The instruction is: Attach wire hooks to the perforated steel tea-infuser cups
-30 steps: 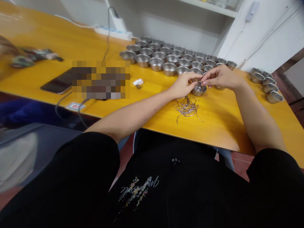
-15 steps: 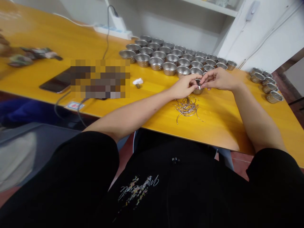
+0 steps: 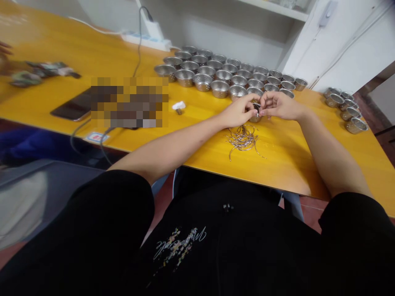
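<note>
Between my two hands is a small perforated metal cup (image 3: 255,117), low over the yellow table and partly hidden by fingers. My left hand (image 3: 240,111) is closed on the cup's left side, thumb and fingers at the rim. At the right side of the rim, my right hand (image 3: 280,106) has its thumb and fingers pinched together; what they hold is too small to make out. Just below the cup lies a loose heap of thin curved metal wires (image 3: 242,141). Directly behind my hands stand rows of similar metal cups (image 3: 220,89).
More cups (image 3: 356,126) stand at the table's right end. To the left lie a dark phone (image 3: 72,107), a blurred-out patch, a small white scrap (image 3: 178,105) and cables. A power strip (image 3: 146,41) is at the back. Another person's hand (image 3: 4,50) shows at the far left edge.
My right hand has turned slightly and moved a little left at the cup's rim. The cup has shifted slightly left. The other person's hand at the far left has moved.
</note>
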The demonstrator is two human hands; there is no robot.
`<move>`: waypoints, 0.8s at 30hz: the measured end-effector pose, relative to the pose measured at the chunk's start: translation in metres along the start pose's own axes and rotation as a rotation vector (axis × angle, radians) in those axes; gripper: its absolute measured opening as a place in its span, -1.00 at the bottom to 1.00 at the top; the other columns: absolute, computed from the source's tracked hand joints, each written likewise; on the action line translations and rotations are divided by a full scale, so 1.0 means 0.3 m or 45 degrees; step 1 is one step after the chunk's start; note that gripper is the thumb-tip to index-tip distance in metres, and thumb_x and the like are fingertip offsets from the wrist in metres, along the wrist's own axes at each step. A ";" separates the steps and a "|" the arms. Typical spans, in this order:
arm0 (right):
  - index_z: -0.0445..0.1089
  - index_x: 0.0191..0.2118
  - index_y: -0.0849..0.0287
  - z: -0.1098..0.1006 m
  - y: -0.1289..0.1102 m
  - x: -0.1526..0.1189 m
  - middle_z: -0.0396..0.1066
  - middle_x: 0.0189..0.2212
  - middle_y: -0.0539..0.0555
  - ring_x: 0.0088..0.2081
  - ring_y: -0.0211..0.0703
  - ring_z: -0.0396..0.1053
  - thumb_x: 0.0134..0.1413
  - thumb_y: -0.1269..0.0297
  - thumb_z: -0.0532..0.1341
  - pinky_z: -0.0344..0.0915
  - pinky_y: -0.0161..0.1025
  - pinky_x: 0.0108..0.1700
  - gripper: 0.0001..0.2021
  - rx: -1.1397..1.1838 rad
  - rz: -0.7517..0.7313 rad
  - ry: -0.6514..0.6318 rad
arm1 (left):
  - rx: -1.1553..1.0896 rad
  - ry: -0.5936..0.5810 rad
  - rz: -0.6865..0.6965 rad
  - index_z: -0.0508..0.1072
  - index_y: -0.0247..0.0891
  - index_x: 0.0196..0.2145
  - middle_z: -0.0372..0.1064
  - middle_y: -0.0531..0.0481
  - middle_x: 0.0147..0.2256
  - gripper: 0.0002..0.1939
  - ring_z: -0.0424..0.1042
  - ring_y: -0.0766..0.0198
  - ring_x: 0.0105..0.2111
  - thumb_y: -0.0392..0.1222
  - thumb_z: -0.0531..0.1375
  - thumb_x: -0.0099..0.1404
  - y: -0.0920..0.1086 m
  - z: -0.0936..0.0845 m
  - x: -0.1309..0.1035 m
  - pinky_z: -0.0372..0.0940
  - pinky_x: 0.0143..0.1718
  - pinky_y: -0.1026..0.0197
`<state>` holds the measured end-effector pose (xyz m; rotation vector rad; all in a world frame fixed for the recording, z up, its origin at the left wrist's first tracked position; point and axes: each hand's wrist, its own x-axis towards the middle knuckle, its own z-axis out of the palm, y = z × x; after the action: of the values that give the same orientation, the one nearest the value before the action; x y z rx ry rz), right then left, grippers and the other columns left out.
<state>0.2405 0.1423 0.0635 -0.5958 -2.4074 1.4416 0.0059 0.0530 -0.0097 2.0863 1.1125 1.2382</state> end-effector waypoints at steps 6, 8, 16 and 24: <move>0.52 -0.27 0.06 0.021 0.017 0.002 0.69 -0.33 0.06 -0.26 -0.09 0.60 -0.11 -0.15 0.80 0.54 -0.19 -0.31 -0.42 0.009 -0.027 0.058 | 0.118 0.023 0.004 0.56 -0.19 0.13 0.56 0.06 -0.36 -0.68 0.46 0.21 -0.38 -0.30 0.26 0.44 0.017 0.003 0.005 0.37 -0.22 0.12; 0.52 -0.29 0.07 0.026 0.026 0.006 0.68 -0.34 0.06 -0.29 -0.12 0.58 -0.12 -0.14 0.80 0.52 -0.19 -0.32 -0.42 0.019 -0.042 0.081 | 0.158 0.048 0.004 0.58 -0.19 0.10 0.57 0.06 -0.36 -0.70 0.47 0.20 -0.38 -0.31 0.25 0.46 0.019 0.005 0.008 0.38 -0.20 0.11; 0.51 -0.33 0.09 0.041 0.046 0.015 0.71 -0.32 0.08 -0.31 -0.16 0.58 -0.16 -0.16 0.81 0.47 -0.23 -0.36 -0.39 0.064 -0.043 0.135 | 0.194 0.122 0.045 0.60 -0.23 -0.10 0.68 -0.04 -0.20 -0.86 0.58 0.16 -0.21 -0.33 0.24 0.48 0.019 0.007 0.021 0.46 -0.01 0.06; 0.52 -0.30 0.08 0.039 0.053 0.021 0.72 -0.34 0.09 -0.34 -0.13 0.60 -0.20 -0.13 0.83 0.48 -0.24 -0.42 -0.39 0.080 -0.004 0.181 | 0.226 0.142 0.078 0.57 -0.20 -0.13 0.66 -0.04 -0.19 -0.87 0.56 0.14 -0.18 -0.34 0.21 0.51 0.021 0.009 0.025 0.44 0.05 0.04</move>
<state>0.2332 0.1432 0.0441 -0.6566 -2.2450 1.4172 0.0127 0.0556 -0.0028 2.2194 1.2574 1.3427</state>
